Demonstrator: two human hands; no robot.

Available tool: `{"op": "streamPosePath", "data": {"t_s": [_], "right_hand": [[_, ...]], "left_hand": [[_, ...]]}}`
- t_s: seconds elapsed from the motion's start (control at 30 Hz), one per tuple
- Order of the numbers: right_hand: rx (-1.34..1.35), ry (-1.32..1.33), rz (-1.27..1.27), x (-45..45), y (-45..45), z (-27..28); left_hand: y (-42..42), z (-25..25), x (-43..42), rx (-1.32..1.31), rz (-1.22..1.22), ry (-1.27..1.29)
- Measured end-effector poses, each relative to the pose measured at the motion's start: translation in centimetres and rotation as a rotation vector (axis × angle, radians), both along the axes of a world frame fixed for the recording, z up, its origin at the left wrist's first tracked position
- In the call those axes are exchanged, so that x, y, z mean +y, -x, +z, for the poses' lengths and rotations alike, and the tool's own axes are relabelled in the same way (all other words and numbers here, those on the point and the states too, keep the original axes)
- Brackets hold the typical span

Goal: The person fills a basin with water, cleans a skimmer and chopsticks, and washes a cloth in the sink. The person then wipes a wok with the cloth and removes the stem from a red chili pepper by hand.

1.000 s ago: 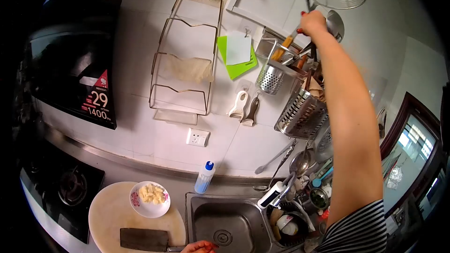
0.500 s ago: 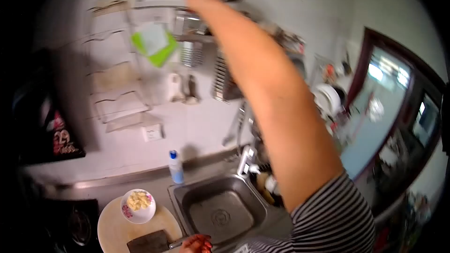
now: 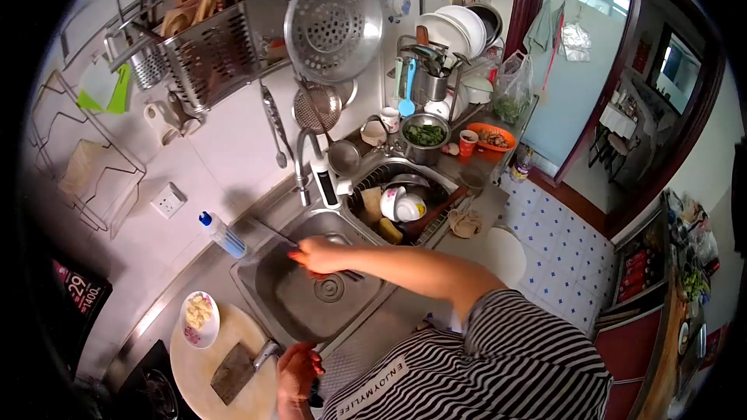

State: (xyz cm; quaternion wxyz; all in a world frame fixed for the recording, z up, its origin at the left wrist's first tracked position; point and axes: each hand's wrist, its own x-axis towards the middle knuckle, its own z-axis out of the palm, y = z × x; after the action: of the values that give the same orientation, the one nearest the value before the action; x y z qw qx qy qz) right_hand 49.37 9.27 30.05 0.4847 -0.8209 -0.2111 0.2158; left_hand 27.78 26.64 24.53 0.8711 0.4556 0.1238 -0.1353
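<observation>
My right hand is over the steel sink, closed around a long thin utensil that sticks out on both sides; its kind is unclear. My left hand is low at the counter's front, fingers loosely curled, with nothing visible in them. Just left of it, the metal handle of a cleaver points toward the hand without clearly touching it. The cleaver lies flat on a round cutting board. On the board's far side stands a white bowl with pale yellow pieces.
A blue-capped bottle stands behind the sink, left of the faucet. Bowls fill the drying basin to the right. Overhead hang a large strainer and a utensil basket. A stove sits left.
My right hand has come down from the wall rack to the sink, now with a thin utensil in it. The view has turned right. My left hand remains near the cleaver's handle.
</observation>
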Motion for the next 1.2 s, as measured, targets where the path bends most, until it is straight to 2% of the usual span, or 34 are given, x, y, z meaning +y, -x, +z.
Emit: {"op": "streamPosePath", "data": {"t_s": [0.07,0.1,0.17,0.2,0.27,0.33,0.4,0.43,0.53,0.6,0.63,0.67,0.7,0.73,0.8,0.87,0.9,0.93,0.97,1.0,1.03,1.07,1.1,1.17,1.2], "right_hand": [[0.220,-0.073,-0.088,-6.3,-0.7,-1.4],[0.274,-0.075,-0.168,-9.8,-1.0,-0.1],[0.369,-0.317,-0.463,-16.6,-3.8,-1.8],[0.295,-0.218,-0.620,-20.1,-5.2,-1.9],[0.350,-0.450,-0.742,-27.9,-8.6,-3.4],[0.472,-0.633,-0.968,-34.2,-11.0,-3.1],[0.492,-0.808,-1.140,-39.8,-14.2,-4.4],[0.472,-0.838,-1.184,-42.7,-16.1,-5.3],[0.434,-0.906,-1.218,-49.1,-22.2,-6.6],[0.395,-0.786,-1.336,-53.4,-28.5,-10.5],[0.457,-0.887,-1.357,-52.1,-27.7,-6.5],[0.514,-0.931,-1.365,-52.7,-29.3,-6.2],[0.490,-0.934,-1.351,-53.8,-31.6,-7.4],[0.465,-0.937,-1.337,-54.7,-33.8,-8.3],[0.421,-0.804,-1.303,-55.5,-36.9,-8.8],[0.407,-0.609,-1.264,-56.5,-40.1,-10.4],[0.375,-0.465,-1.361,-56.4,-41.5,-11.2],[0.385,-0.461,-1.354,-56.3,-42.0,-11.5],[0.272,-0.260,-1.297,-56.5,-42.2,-11.8],[0.158,-0.061,-1.227,-56.8,-42.2,-11.8],[0.042,0.133,-1.146,-57.4,-42.5,-12.3],[0.049,0.141,-1.138,-58.8,-43.8,-14.2],[-0.073,0.225,-1.058,-61.1,-46.3,-17.9],[-0.122,0.239,-1.028,-60.8,-45.6,-17.2],[-0.146,0.247,-1.013,-60.6,-45.2,-16.7]], "left_hand": [[0.2,-1.4,-0.7,0.067,0.023,0.028],[0.2,-1.9,-1.2,0.137,0.064,0.016],[-0.2,-2.8,-2.5,0.224,0.103,-0.013],[-0.5,-3.1,-3.4,0.271,0.141,0.000],[-1.6,-2.9,-5.6,0.315,0.209,0.014],[-3.1,-4.3,-6.8,0.311,0.198,-0.015],[-5.1,-3.0,-9.5,0.351,0.248,-0.013],[-5.8,-3.5,-10.2,0.281,0.185,-0.122],[-8.2,-2.4,-13.6,0.304,0.231,-0.114],[-8.6,-4.4,-14.2,0.233,0.245,-0.190],[-8.9,-4.6,-14.5,0.201,0.251,-0.227],[-9.1,-4.9,-14.9,0.170,0.258,-0.265],[-9.2,-4.5,-15.2,0.214,0.188,-0.337],[-9.4,-4.0,-16.1,0.227,0.225,-0.323],[-9.9,-2.9,-18.0,0.252,0.300,-0.293],[-9.7,-3.6,-17.8,0.269,0.257,-0.283],[-10.0,-3.4,-18.3,0.277,0.245,-0.281],[-10.9,-1.9,-19.6,0.406,0.346,-0.149],[-11.5,-1.1,-20.4,0.534,0.445,-0.013],[-11.6,-1.4,-20.6,0.544,0.452,-0.014],[-11.9,-2.1,-20.6,0.409,0.391,-0.153],[-12.1,-2.5,-20.6,0.364,0.367,-0.218],[-12.5,-2.8,-20.7,0.339,0.349,-0.268],[-12.8,-3.6,-20.7,0.336,0.345,-0.280],[-14.0,-1.8,-22.0,0.431,0.376,-0.226]]}}
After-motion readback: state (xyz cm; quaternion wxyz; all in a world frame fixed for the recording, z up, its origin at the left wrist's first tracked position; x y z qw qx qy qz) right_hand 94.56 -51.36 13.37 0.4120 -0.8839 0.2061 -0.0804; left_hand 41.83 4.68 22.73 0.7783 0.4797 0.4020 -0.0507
